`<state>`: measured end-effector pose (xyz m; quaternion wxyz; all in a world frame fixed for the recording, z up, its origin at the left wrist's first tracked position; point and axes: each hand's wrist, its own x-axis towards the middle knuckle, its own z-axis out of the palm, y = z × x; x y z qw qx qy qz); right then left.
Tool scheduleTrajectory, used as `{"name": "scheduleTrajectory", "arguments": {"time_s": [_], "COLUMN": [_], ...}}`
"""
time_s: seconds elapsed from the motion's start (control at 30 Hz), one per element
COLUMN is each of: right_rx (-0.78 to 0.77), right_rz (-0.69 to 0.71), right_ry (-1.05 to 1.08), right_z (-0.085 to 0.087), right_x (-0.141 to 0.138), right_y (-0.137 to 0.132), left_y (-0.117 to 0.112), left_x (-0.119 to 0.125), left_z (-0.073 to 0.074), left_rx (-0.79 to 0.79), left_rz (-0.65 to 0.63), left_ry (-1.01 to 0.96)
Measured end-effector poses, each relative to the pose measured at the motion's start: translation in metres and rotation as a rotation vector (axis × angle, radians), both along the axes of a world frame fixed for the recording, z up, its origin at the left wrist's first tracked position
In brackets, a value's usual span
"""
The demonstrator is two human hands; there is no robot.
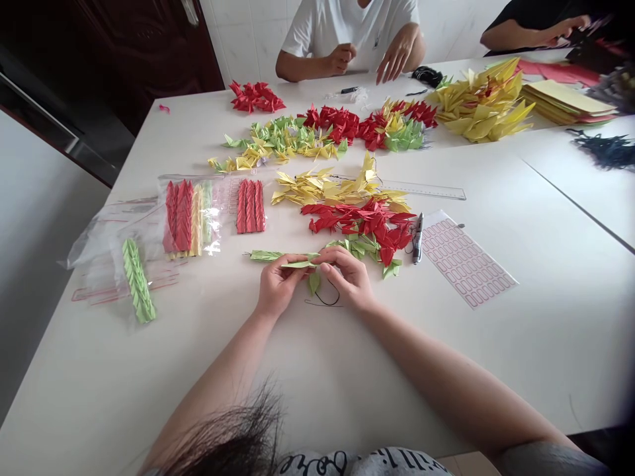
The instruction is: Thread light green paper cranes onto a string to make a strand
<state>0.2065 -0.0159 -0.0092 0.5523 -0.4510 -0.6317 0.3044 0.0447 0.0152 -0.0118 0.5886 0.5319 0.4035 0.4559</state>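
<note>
My left hand [278, 284] is closed on a green folded paper piece [299, 264] that joins a row of stacked green pieces [270, 255] lying on the white table [307, 377]. Pinched fingers of my right hand [347, 276] meet the same green piece from the right. Another green piece [314, 283] hangs just below the fingers. Under my hands a thin black thread [325, 302] curls on the table. Just beyond lie loose heaps of green [364, 246], red [370, 221] and yellow [330, 188] folded pieces.
Clear bags [191, 215] with red, yellow and green stacked rows lie at left, one green row [137, 281] nearest. A pen [418, 237], a label sheet [464, 261] and a ruler [421, 190] sit at right. More paper heaps lie farther back. Two other people sit at the far side.
</note>
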Motion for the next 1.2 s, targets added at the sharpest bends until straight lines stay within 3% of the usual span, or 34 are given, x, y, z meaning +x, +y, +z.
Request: {"name": "scheduleTrajectory", "arguments": {"time_s": [0.2,0.47,0.97,1.07,1.2], "right_rx": [-0.056,0.080,-0.040,-0.076,-0.033], "right_rz": [-0.145,-0.240,-0.195,-0.207,-0.256], "right_ry": [0.061,-0.126,-0.198,-0.196,-0.203], "right_z": [-0.008,-0.010,-0.003,-0.004,-0.006], "right_x": [-0.005,-0.004,-0.002,-0.003,-0.005], "right_y": [0.002,0.005,0.002,0.001,0.000], "left_y": [-0.003,-0.003,-0.002,-0.003,-0.003], "left_x": [0.000,0.002,0.001,0.000,-0.001], "left_z": [-0.002,-0.005,-0.009,-0.010,-0.010], "left_rx": [0.153,0.224,0.304,0.375,0.539], "left_rz": [0.086,0.133,0.131,0.124,0.219], "left_ry": [0.080,0.048,0.088,0.144,0.311]}}
